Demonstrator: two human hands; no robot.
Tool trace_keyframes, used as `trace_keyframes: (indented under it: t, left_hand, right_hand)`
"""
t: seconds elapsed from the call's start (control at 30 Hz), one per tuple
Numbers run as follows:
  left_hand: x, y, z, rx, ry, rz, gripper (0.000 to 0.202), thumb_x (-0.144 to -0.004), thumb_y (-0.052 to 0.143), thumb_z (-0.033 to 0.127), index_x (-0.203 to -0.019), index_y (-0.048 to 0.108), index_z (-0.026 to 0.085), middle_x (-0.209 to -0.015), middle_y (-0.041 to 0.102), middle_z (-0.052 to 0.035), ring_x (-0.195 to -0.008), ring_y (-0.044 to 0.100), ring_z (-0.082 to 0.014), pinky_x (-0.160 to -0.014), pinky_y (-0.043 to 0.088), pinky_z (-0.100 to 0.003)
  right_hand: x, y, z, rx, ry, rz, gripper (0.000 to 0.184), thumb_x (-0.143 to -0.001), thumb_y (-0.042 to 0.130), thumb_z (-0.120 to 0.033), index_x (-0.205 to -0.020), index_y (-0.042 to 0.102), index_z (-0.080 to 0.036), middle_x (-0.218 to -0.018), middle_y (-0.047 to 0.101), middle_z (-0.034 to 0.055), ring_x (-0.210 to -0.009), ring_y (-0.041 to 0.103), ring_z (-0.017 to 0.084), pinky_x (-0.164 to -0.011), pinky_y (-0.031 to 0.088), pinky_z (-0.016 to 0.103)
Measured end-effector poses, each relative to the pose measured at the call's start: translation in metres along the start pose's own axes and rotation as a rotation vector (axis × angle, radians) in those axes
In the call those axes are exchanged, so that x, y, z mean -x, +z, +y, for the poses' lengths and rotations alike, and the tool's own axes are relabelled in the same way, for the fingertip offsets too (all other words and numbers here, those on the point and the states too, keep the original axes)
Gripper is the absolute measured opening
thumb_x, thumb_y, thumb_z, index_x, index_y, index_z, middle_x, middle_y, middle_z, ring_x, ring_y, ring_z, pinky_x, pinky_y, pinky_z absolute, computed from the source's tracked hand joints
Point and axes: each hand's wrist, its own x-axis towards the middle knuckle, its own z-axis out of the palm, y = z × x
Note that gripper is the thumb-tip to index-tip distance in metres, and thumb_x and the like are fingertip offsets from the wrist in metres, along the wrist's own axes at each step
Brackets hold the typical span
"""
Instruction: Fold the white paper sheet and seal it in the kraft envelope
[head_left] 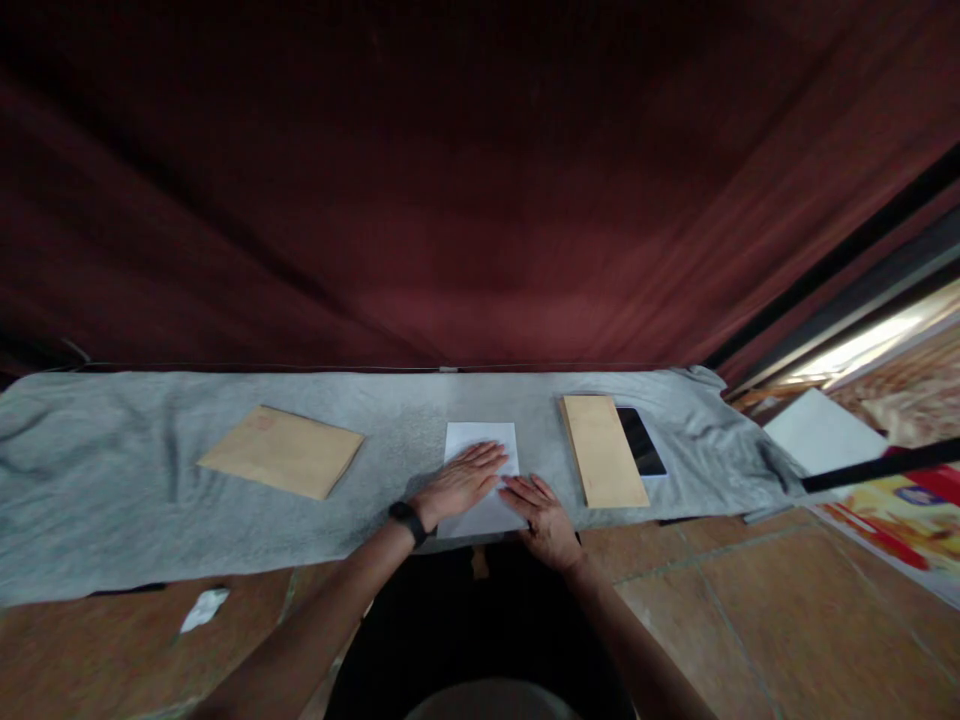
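Note:
A white sheet of paper (480, 440) lies on a grey cloth (112, 470) in front of me. My left hand (459, 482) lies flat on the sheet with fingers stretched out, a black band on its wrist. My right hand (544, 515) rests flat at the sheet's near right corner, fingers spread. Neither hand holds anything.
A brown envelope (281, 450) lies on the cloth at the left. At the right lies a narrower brown envelope (604, 450) beside a dark phone (641, 440). A dark red curtain (450, 200) hangs behind. A white scrap (204, 608) sits on the tiled floor.

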Motion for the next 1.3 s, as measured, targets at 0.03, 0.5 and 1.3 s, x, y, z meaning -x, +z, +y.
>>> trace_keyframes:
  t: [0.03,0.5,1.3]
  left_hand:
    - [-0.012,0.007,0.002,-0.034,0.002,-0.008,0.047,-0.105,0.034,0.037,-0.148,0.046,0.025,-0.160,0.038,-0.0034,-0.150,0.029,-0.0165,-0.124,0.021,-0.040]
    - [0.053,-0.007,-0.034,0.024,-0.119,0.087,0.052,-0.097,0.034,0.012,-0.145,0.050,0.024,-0.156,0.045,-0.0034,-0.146,0.036,-0.0152,-0.122,0.030,-0.040]
    - [0.107,0.011,0.011,0.184,-0.190,0.400,0.024,-0.098,0.054,0.026,-0.115,0.070,0.025,-0.127,0.070,-0.0044,-0.123,0.061,-0.0210,-0.107,0.050,-0.046]
  right_hand:
    - [0.000,0.000,0.000,0.003,0.004,-0.001,0.073,-0.075,0.062,-0.017,-0.147,0.049,-0.022,-0.152,0.049,0.0095,-0.141,0.044,0.027,-0.122,0.026,0.054]
    - [-0.001,-0.003,-0.001,-0.025,0.005,-0.002,0.070,-0.079,0.060,-0.022,-0.148,0.048,-0.020,-0.154,0.046,0.0100,-0.142,0.042,0.026,-0.122,0.025,0.053]
    - [-0.004,0.005,0.004,-0.235,0.081,0.269,0.024,-0.099,0.055,-0.029,-0.115,0.072,-0.029,-0.117,0.075,0.0030,-0.112,0.067,0.023,-0.103,0.049,0.046]
